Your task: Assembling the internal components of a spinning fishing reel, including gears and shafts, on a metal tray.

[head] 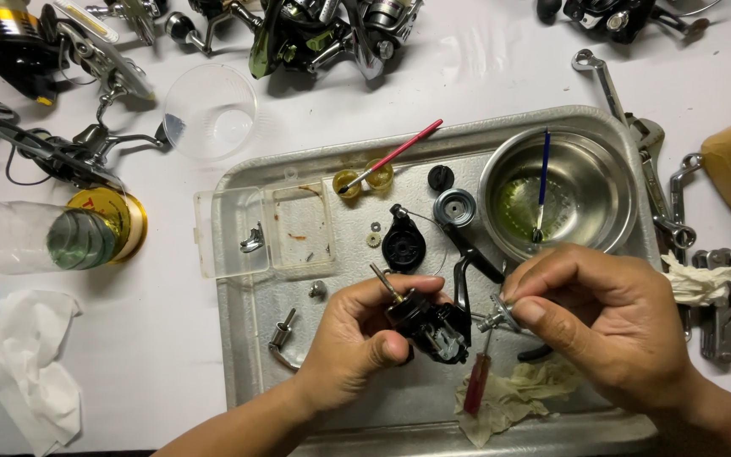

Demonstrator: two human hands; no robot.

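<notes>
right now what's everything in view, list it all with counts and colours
black fishing reel body: 1, black, held over the tray
small silver metal part: 1, silver, pinched at the reel's side
steel tray: 1, silver, centre
round steel bowl: 1, silver, tray's far right, blue-handled brush inside
red-handled brush: 1, red, tip in a small yellow cup
clear plastic box: 1, open, tray's left edge
red-handled screwdriver: 1, on a stained rag
clear plastic cup: 1, beyond the tray
other reels: several, dark, table's far edge
wrenches: several, silver, right
white tissue: 1, left
left hand: holds the reel body
right hand: pinches the silver part
</notes>
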